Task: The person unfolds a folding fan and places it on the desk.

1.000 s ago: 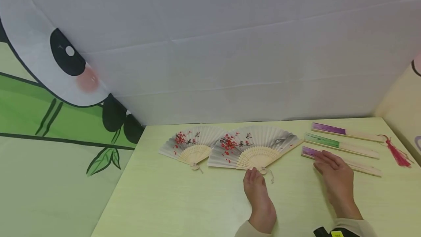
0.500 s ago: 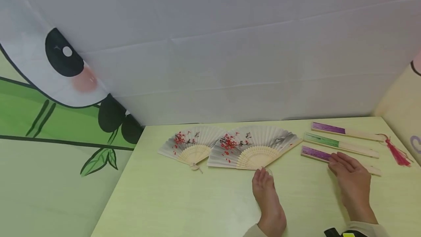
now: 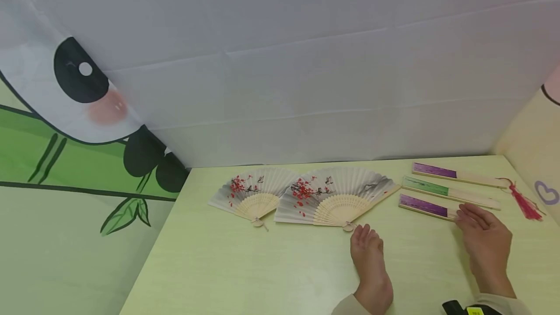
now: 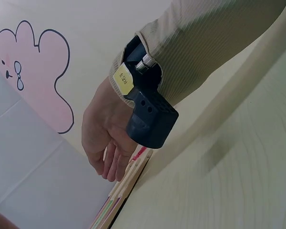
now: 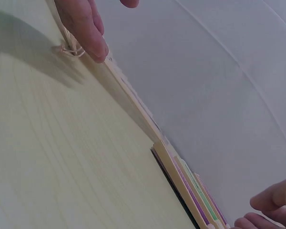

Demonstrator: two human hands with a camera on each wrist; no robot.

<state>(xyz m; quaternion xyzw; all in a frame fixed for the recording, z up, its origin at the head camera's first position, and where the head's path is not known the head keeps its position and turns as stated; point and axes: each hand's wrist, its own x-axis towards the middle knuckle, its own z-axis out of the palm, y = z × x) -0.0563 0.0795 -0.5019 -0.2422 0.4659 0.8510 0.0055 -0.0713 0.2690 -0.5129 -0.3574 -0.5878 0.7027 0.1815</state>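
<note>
My left hand [image 3: 369, 266] is just right of the pivot of the larger unfolded fan [image 3: 337, 198], white-grey with red blossoms. Its fingers look loosely extended, and nothing shows in them; in the right wrist view it hangs over the fan's tassel cord. My right hand [image 3: 485, 244] is over the pale end of the nearest folded purple fan [image 3: 422, 205], hiding that part. The fingers lean together, relaxed; whether they touch the fan is unclear. Beyond lie a folded green fan [image 3: 426, 186] and another folded purple fan [image 3: 435, 170] with a red tassel [image 3: 525, 203].
A smaller unfolded blossom fan [image 3: 255, 193] lies at the left, partly overlapped by the larger one. The pale table [image 3: 210, 271] ends at a white cloth wall [image 3: 280, 86] behind and a cream panel [image 3: 531, 159] on the right. A camera [image 4: 150, 119] is strapped to the right wrist.
Both hands have moved right. The right hand went along the nearest purple fan from its purple half to its pale end; the left went past the larger fan's pivot. The fans stayed put.
</note>
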